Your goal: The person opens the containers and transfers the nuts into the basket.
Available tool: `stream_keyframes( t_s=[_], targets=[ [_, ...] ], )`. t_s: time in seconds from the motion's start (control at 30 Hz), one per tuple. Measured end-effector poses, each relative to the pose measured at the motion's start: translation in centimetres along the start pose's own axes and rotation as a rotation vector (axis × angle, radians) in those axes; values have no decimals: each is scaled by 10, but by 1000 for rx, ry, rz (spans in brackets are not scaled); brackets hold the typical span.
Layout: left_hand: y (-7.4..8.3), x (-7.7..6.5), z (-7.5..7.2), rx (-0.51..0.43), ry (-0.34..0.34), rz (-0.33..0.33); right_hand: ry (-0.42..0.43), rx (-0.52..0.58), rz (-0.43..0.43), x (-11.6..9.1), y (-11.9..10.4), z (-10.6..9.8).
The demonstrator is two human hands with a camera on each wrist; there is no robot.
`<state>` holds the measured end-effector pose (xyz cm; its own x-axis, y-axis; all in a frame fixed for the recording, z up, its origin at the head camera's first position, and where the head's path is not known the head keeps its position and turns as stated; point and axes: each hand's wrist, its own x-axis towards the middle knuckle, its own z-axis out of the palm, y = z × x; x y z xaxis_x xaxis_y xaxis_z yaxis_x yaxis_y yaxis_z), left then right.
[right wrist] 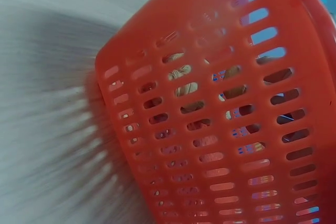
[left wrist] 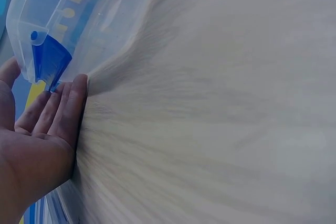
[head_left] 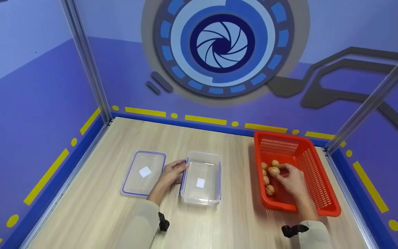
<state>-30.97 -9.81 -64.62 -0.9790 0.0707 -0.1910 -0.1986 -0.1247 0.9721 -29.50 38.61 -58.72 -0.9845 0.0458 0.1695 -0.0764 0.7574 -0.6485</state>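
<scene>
A clear plastic container (head_left: pixel 204 202) stands on the table without its lid, a white label on its floor. My left hand (head_left: pixel 172 173) rests against its left side, thumb at the rim; in the left wrist view, fairly straight fingers (left wrist: pixel 67 106) touch the wall near a blue latch (left wrist: pixel 51 59). Inside the red basket (head_left: pixel 278 205), my right hand (head_left: pixel 294 181) pinches a walnut (head_left: pixel 274 170) between thumb and fingers. Several more walnuts (head_left: pixel 269 189) lie along the basket's left side. The basket's slotted wall (right wrist: pixel 226 171) hides most of the right hand in the right wrist view.
To the left of the container lies its clear lid (head_left: pixel 150 160) with a blue seal and a white label. The wooden table (head_left: pixel 240 221) meets blue and purple panels (head_left: pixel 123 76) at the back and sides. Metal posts (head_left: pixel 88 65) mark the corners.
</scene>
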Motion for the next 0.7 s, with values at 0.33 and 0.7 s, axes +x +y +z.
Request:
stream_keyframes(
  t_s=[0.33, 0.7],
  targets=[
    [1, 0, -1, 57, 13, 25, 31, -9, -14, 0, -3, 1],
    [0, 0, 1, 14, -5, 26, 64, -43, -46, -1, -2, 0]
  ],
)
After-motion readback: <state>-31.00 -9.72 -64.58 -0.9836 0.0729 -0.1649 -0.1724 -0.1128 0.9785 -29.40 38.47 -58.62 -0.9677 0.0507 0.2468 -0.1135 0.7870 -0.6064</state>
